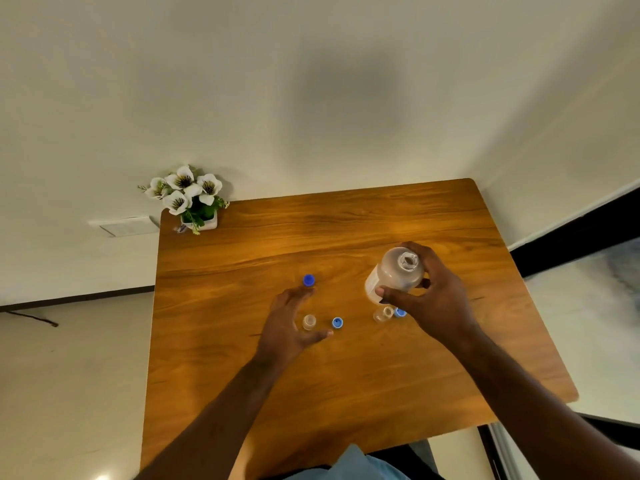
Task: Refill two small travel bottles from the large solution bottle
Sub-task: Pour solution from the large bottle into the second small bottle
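The large solution bottle is uncapped and held just above the wooden table, with my right hand wrapped around it. Its blue cap lies on the table to the left. One small travel bottle stands open between the spread fingers and thumb of my left hand, which is not touching it. A small blue cap lies just right of that bottle. The second small bottle stands open under my right hand, with another blue cap beside it, partly hidden.
A white pot of white flowers stands at the table's far left corner, against the wall. The table's right edge borders a dark skirting and a pale floor.
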Demonstrator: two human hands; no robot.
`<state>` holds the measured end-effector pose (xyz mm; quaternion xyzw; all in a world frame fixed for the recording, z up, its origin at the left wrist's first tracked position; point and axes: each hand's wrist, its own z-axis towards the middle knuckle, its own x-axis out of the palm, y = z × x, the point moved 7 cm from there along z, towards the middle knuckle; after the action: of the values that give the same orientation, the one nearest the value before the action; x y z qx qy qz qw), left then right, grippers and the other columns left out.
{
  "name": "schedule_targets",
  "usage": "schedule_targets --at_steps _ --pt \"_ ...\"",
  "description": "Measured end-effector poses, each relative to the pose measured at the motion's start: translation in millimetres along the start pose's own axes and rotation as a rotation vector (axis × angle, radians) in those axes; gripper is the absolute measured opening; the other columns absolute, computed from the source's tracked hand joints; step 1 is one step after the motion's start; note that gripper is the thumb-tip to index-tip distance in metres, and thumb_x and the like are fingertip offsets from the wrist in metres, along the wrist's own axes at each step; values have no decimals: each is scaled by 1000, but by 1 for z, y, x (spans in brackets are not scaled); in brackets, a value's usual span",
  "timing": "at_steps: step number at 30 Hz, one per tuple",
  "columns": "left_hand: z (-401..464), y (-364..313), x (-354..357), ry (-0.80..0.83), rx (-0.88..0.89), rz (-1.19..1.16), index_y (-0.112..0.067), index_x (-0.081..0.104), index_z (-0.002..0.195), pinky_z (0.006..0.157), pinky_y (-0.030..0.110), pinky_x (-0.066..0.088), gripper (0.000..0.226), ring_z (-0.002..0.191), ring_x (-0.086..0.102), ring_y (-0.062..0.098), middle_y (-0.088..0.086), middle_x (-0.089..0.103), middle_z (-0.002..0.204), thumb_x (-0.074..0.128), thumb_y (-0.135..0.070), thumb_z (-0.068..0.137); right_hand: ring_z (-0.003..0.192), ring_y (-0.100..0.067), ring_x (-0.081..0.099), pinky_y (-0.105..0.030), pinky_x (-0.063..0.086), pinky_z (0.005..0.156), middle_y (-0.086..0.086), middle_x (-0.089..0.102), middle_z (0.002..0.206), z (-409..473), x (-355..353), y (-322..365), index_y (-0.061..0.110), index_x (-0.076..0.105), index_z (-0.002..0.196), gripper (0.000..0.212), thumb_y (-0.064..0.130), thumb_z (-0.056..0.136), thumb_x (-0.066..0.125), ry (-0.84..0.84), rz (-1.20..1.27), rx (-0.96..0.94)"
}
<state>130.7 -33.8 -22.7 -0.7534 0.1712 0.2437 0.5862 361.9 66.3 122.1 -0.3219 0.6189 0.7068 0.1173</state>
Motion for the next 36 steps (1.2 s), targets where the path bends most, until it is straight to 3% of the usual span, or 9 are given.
schedule_targets --at_steps 4,8,10,13,18,21,26,30,36 --pt "-1 -49 7 -82 185 73 -35 51 140 103 26 39 77 133 37 8 -9 50 143 85 -49 72 111 3 57 -17 56 77 29 58 120 1 -21 -1 37 50 132 76 50 66 85 -23 6 -14" --pt "7 -93 38 -61 272 86 -34 52 139 104 22 38 69 131 41 5 -9 51 140 82 -45 77 109 7 56 -12 53 76 30 57 119 2 -47 -10 34 50 133 77 50 67 84 -34 -4 -29" --pt "13 -101 60 -15 226 80 -32 52 139 104 22 41 68 132 44 5 -9 50 142 82 -42 79 108 9 55 -10 53 76 32 56 119 3 -58 -16 33 50 133 77 53 66 83 -28 -2 -29" --pt "21 -97 97 57 65 65 -28 51 142 107 33 49 71 132 50 12 -6 50 146 83 -37 80 109 7 56 -12 53 75 34 54 118 4 -74 -29 34 50 133 77 55 66 82 -7 -12 -33" --pt "24 -72 142 103 -141 99 -25 48 145 110 36 48 73 136 49 14 -2 49 150 83 -35 82 112 3 55 -18 55 78 33 53 121 6 -94 -59 36 48 134 79 59 65 79 40 -13 -15" --pt "25 -66 153 49 -162 94 -24 53 140 108 34 48 65 130 54 14 -3 56 142 81 -34 83 112 3 55 -14 53 78 29 54 121 9 -101 -72 35 47 135 81 62 65 77 73 -16 -11" --pt "31 -70 152 -62 -139 64 -20 69 117 89 23 52 38 105 65 11 -3 72 114 82 -29 83 112 5 54 -10 51 78 36 52 119 15 -110 -81 42 45 134 80 67 64 74 114 -6 -21" --pt "38 -94 132 -137 -99 -77 -20 71 113 91 29 59 34 102 68 7 -5 74 111 84 -27 82 112 3 55 -13 53 78 35 53 121 21 -113 -73 48 42 131 77 67 65 75 140 9 -49" --pt "37 -157 61 -282 -8 -459 -25 74 104 88 33 62 30 101 72 10 -10 76 103 86 -14 79 109 -4 58 -27 57 82 26 55 120 28 -114 -37 40 40 132 80 69 65 73 161 51 -119"
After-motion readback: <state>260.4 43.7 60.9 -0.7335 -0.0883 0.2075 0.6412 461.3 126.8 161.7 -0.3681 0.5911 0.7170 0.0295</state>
